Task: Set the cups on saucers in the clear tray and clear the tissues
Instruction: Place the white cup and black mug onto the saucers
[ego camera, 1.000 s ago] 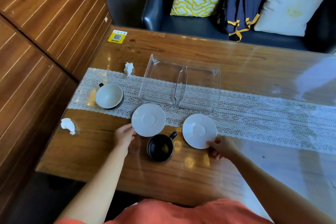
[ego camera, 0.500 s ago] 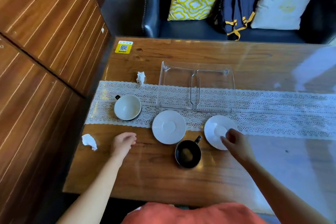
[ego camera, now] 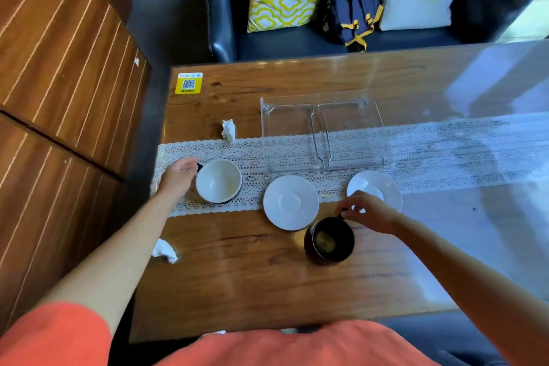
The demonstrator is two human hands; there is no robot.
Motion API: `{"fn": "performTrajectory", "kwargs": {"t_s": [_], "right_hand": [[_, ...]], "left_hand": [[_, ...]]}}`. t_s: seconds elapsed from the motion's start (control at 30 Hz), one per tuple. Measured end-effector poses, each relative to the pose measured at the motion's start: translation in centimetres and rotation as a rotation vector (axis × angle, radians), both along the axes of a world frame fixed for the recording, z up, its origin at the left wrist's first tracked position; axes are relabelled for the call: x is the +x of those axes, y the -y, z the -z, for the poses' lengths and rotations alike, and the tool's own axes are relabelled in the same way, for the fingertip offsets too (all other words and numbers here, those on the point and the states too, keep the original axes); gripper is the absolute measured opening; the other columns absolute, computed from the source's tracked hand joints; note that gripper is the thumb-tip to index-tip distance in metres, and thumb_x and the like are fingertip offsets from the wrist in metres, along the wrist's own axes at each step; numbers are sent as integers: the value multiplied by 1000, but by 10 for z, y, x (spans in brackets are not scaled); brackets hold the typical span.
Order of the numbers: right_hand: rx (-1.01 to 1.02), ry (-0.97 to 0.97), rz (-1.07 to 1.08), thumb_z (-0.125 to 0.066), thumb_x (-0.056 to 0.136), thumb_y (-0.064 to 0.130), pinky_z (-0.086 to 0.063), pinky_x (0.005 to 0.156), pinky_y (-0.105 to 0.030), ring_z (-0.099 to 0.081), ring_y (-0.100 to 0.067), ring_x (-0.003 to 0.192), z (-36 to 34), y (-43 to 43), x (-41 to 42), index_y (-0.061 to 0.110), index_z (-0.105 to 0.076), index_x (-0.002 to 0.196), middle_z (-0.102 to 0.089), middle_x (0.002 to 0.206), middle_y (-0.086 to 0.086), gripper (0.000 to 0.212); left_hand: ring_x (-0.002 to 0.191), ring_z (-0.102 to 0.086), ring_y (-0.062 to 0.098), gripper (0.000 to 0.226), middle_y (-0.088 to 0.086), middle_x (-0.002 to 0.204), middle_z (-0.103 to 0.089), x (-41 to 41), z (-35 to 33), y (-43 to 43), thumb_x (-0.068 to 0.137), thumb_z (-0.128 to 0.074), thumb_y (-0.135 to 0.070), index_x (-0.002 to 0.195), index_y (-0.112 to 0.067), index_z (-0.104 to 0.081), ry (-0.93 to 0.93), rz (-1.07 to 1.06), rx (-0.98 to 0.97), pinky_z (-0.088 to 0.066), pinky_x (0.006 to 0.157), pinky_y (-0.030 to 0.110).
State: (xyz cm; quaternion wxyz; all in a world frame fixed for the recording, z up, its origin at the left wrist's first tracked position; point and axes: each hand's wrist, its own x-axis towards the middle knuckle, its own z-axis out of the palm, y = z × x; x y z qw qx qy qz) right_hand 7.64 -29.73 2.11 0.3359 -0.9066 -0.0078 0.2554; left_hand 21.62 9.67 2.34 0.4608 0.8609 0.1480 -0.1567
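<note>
Cups both have a hand at the handle: left hand (ego camera: pixel 178 177) loosely open beside the white cup (ego camera: pixel 219 181), right hand's (ego camera: pixel 368 212) fingers pinching the black cup (ego camera: pixel 329 240); QR sticker (ego camera: pixel 189 83) text unreadable.

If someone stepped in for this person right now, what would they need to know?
Left hand is at the white cup's handle; whether it grips yet is unclear.
Right hand is at the black cup's handle, grip equally unclear.
Two saucers lie bare in front of the clear tray, which holds nothing.
Two tissues remain on the table.
Nothing done: saucers into tray, cups on them, tissues cleared.
</note>
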Motion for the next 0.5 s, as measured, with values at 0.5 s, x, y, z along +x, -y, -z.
{"fn": "performTrajectory", "kwargs": {"t_s": [0.5], "right_hand": [[-103,-40,97,-65,85,13,-41,71,-29,-53,-21,76,-2,3,-8,7,-70,93,-60,83,-8,12]], "left_hand": [[99,-60,23,22,10,123,-65,32,11,-34,90,-55,-8,105,-12,-71,-70,478,305,-46,87,36]]}}
